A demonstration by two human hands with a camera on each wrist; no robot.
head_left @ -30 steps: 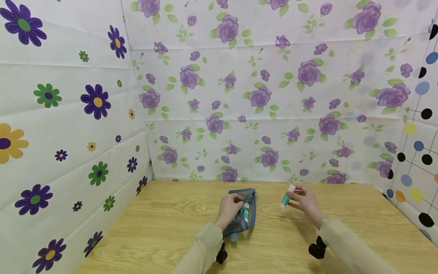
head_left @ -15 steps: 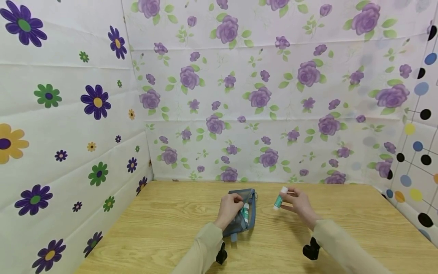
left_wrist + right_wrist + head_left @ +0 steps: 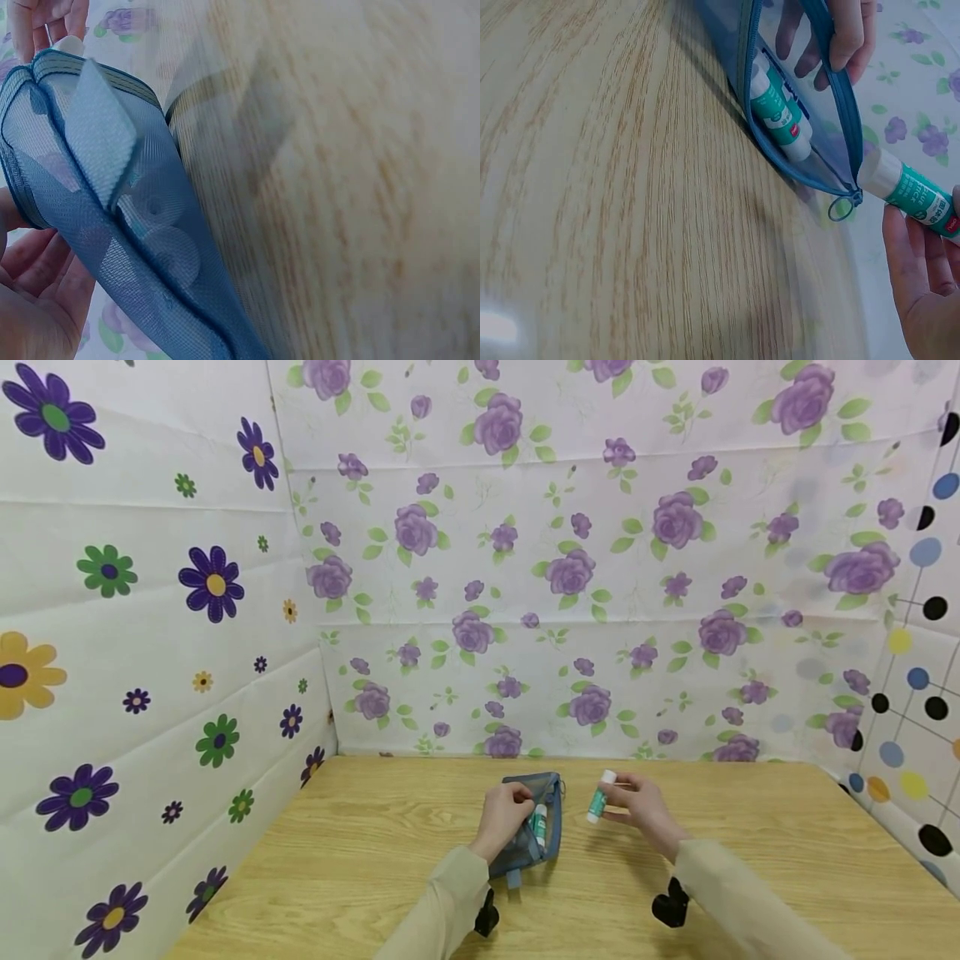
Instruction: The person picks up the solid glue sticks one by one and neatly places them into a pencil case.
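A blue mesh zipper pouch (image 3: 555, 835) lies on the table with its zip undone. My left hand (image 3: 504, 814) pinches one edge of the opening and holds it apart. Inside, green-and-white glue sticks (image 3: 780, 112) lie side by side, seen through the gap in the right wrist view. To the right of the pouch, my right hand (image 3: 643, 806) holds another glue stick (image 3: 600, 797) between thumb and fingers, tilted, above the table. In the right wrist view this glue stick's white end is close to the pouch's zipper ring (image 3: 841, 209).
The wooden table (image 3: 360, 835) spreads around the pouch. Behind it hangs a flowered cloth wall (image 3: 465, 568), with another patterned cloth on each side. Black wrist cameras (image 3: 671, 906) sit under both sleeves.
My right hand has moved left with the glue stick, closer to the pouch. The left hand and the pouch have stayed in place.
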